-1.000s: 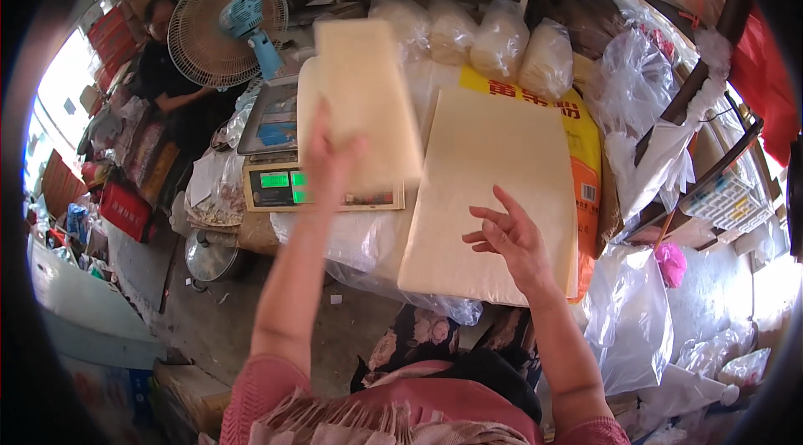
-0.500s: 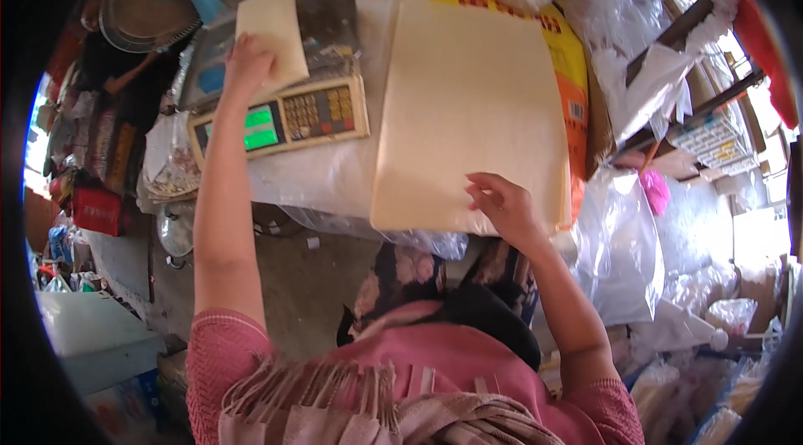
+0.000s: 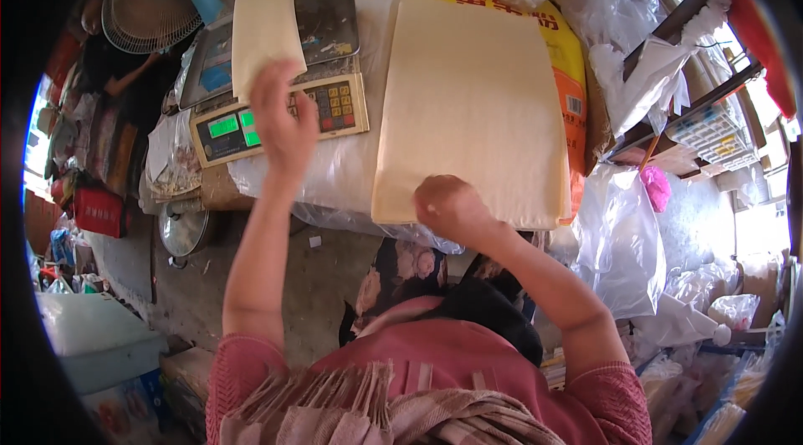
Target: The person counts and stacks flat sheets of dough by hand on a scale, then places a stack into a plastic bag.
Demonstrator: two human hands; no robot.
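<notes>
Here the left hand (image 3: 283, 119) pinched a pale, cream, oblong sheet (image 3: 263, 35) by its near edge, over the scale (image 3: 280, 102) just beyond it. The right hand (image 3: 452, 207) lay curled on the near edge of a large cream stack (image 3: 477, 102), gripping nothing visibly.

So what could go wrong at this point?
The folded sheet in the left hand overhangs the scale pan, so it may slide off or give a false reading. The big stack of sheets reaches the table edge under the right hand; a pull might drag it off.
</notes>
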